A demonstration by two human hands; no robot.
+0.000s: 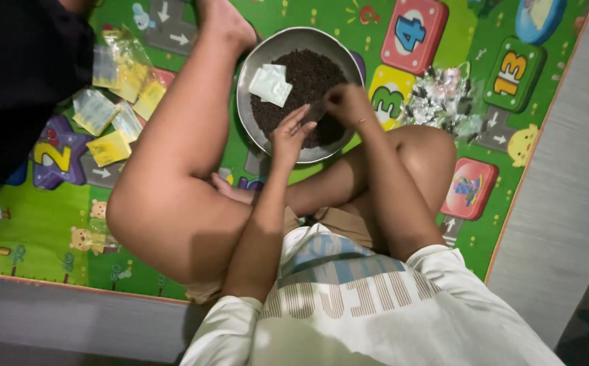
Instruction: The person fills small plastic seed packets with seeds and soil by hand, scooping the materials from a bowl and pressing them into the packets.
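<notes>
Both hands work over the bowl (pixel 254 102) of dark grains (pixel 308 81): the left hand (pixel 289 133), fingers half open, and the right hand (pixel 346 103), pinched, seem to hold a small clear packet between them, hard to tell. White sachets (pixel 270 84) lie on the grains. Filling seems underway. Legs crowd the bowl's near rim; yellow packets (pixel 115 102) lie well left of it.

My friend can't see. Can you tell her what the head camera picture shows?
A person sitting on a colourful play mat holds both hands, left hand and right hand, over a round metal bowl of dark grains, with a small pale packet lying on them. Yellow packets lie to the left and a pile of clear ones to the right.
</notes>
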